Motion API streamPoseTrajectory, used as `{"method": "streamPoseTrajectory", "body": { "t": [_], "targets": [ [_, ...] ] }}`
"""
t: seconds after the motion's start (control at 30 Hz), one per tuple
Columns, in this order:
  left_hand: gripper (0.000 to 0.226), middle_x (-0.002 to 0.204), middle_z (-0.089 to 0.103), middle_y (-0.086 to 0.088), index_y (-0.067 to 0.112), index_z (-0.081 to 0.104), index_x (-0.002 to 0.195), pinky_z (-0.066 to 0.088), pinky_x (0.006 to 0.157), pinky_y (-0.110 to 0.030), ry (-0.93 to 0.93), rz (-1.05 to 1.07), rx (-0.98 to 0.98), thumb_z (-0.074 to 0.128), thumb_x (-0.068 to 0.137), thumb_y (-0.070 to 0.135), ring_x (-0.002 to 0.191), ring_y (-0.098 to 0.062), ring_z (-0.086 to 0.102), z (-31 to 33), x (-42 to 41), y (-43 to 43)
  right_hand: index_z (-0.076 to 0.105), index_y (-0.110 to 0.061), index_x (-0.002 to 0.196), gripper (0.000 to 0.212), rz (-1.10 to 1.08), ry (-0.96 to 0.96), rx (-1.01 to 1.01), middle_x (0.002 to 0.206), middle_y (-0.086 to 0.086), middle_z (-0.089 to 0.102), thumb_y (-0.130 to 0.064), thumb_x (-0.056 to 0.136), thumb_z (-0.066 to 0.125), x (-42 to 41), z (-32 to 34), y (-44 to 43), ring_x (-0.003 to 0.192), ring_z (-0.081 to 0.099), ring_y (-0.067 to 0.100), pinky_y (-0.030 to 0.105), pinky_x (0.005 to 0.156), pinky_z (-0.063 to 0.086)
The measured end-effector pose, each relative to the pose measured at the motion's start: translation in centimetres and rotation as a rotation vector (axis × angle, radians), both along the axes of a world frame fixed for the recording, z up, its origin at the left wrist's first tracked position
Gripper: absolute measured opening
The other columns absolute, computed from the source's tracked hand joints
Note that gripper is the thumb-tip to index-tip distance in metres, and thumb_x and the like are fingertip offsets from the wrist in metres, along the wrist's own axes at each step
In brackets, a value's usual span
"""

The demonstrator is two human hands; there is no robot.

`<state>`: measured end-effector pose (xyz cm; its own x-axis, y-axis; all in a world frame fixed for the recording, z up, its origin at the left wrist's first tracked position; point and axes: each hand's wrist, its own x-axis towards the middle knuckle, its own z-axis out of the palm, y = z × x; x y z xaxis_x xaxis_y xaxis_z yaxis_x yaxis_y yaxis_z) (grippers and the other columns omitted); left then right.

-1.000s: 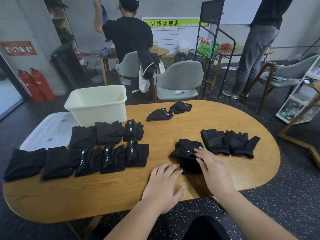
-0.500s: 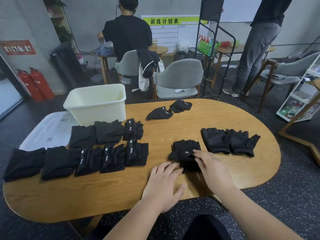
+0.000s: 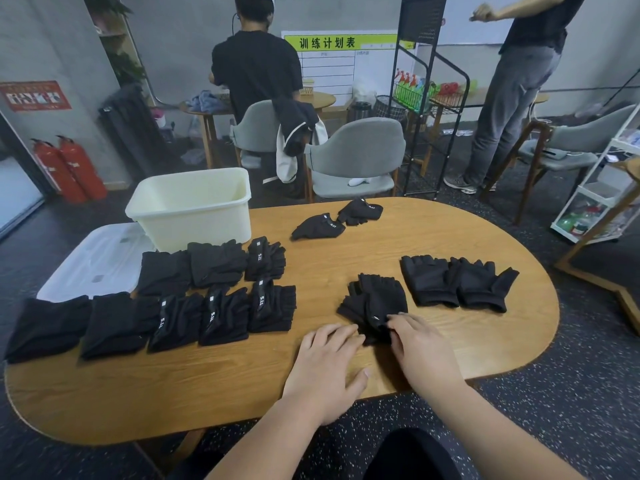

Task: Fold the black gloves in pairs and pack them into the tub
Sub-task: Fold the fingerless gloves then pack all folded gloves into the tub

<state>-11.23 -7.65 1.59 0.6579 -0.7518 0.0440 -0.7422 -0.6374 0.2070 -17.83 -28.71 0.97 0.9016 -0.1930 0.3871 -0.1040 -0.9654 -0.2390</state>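
Note:
A stack of black fingerless gloves point(image 3: 375, 303) lies on the wooden table point(image 3: 207, 386), right in front of me. My right hand point(image 3: 422, 351) has its fingertips curled onto the stack's near cuff end. My left hand point(image 3: 325, 368) lies flat on the table, fingertips touching the stack's near left edge. Several folded glove pairs point(image 3: 221, 313) sit in two rows at the left. Two loose gloves point(image 3: 457, 285) lie flat to the right, and two more gloves point(image 3: 332, 221) lie farther back. The cream tub point(image 3: 197, 230) stands at the back left.
A clear plastic lid point(image 3: 93, 261) lies left of the tub, over the table's edge. Grey chairs point(image 3: 356, 157) stand behind the table. A black wire rack point(image 3: 429, 109) and two standing people are farther back. Red fire extinguishers point(image 3: 69, 168) stand at the left wall.
My right hand has slid back from the top of the glove stack to its near cuff end. The stack now lies flatter. My left hand's fingertips have reached its edge.

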Motion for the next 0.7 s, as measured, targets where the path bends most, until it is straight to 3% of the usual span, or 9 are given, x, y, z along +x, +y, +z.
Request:
{"method": "streamPoseTrajectory", "body": {
  "t": [0.13,0.2,0.27,0.37,0.47,0.57,0.63,0.7],
  "targets": [
    [0.066,0.169,0.023,0.017,0.034,0.037,0.16,0.014,0.128,-0.044,-0.001,0.002,-0.001,0.025,0.103,0.066,0.156,-0.012,0.011,0.0,-0.1,0.1,0.066,-0.018,0.116,0.018,-0.041,-0.03,0.163,0.119,-0.004,0.066,-0.02,0.099,0.059,0.9,2.0,0.7,0.104,0.063,0.017,0.024,0.083,0.047],
    [0.067,0.169,0.024,0.017,0.033,0.038,0.16,0.013,0.128,-0.043,0.001,0.004,-0.001,0.024,0.103,0.066,0.156,-0.012,0.011,0.1,0.0,0.0,0.061,-0.016,0.136,0.032,-0.055,-0.032,0.271,0.139,-0.002,0.061,-0.025,0.107,0.049,2.4,2.9,0.7,0.124,0.058,0.018,0.023,0.097,0.044],
    [0.067,0.169,0.024,0.016,0.033,0.039,0.159,0.013,0.128,-0.044,0.001,0.006,0.002,0.023,0.104,0.067,0.156,-0.013,0.011,0.0,0.0,-0.1,0.048,-0.017,0.154,0.046,-0.001,0.127,0.295,0.161,-0.001,0.044,-0.033,0.111,0.042,4.1,3.0,0.3,0.151,0.036,0.019,0.027,0.12,0.028],
    [0.068,0.169,0.025,0.016,0.033,0.037,0.16,0.015,0.127,-0.044,-0.003,0.006,0.008,0.023,0.103,0.067,0.155,-0.013,0.011,0.0,0.1,0.0,0.031,-0.028,0.164,0.055,0.112,0.46,0.113,0.173,-0.009,0.018,-0.045,0.111,0.038,5.7,2.3,-0.2,0.161,0.007,0.016,0.038,0.13,0.014],
    [0.068,0.168,0.026,0.014,0.032,0.039,0.159,0.016,0.127,-0.045,0.007,0.008,0.009,0.022,0.103,0.067,0.155,-0.014,0.012,0.1,0.2,-0.1,0.045,-0.034,0.156,0.048,0.121,0.49,0.21,0.169,-0.013,0.029,-0.045,0.109,0.045,6.3,2.7,-0.9,0.158,0.019,0.013,0.036,0.128,0.021],
    [0.068,0.168,0.026,0.014,0.031,0.038,0.16,0.016,0.127,-0.046,0.005,0.006,0.007,0.022,0.104,0.067,0.156,-0.015,0.013,0.0,0.3,-0.2,0.062,-0.033,0.142,0.036,0.087,0.29,0.247,0.156,-0.016,0.049,-0.036,0.11,0.046,7.0,3.5,-1.1,0.144,0.041,0.008,0.032,0.116,0.041],
    [0.067,0.169,0.025,0.015,0.032,0.037,0.16,0.016,0.127,-0.046,0.006,0.003,-0.005,0.023,0.104,0.066,0.156,-0.015,0.013,-0.1,0.3,-0.1,0.06,-0.03,0.145,0.038,0.055,0.208,0.22,0.155,-0.014,0.051,-0.03,0.11,0.046,7.8,3.4,-1.0,0.143,0.044,0.009,0.031,0.112,0.045],
    [0.067,0.169,0.025,0.016,0.032,0.037,0.16,0.016,0.127,-0.046,0.011,0.002,-0.021,0.023,0.104,0.066,0.156,-0.014,0.013,-0.1,0.4,-0.1,0.044,-0.03,0.157,0.047,0.062,0.311,0.143,0.166,-0.01,0.037,-0.034,0.11,0.043,8.6,2.6,-0.6,0.155,0.028,0.014,0.035,0.122,0.033]
  ]
}}
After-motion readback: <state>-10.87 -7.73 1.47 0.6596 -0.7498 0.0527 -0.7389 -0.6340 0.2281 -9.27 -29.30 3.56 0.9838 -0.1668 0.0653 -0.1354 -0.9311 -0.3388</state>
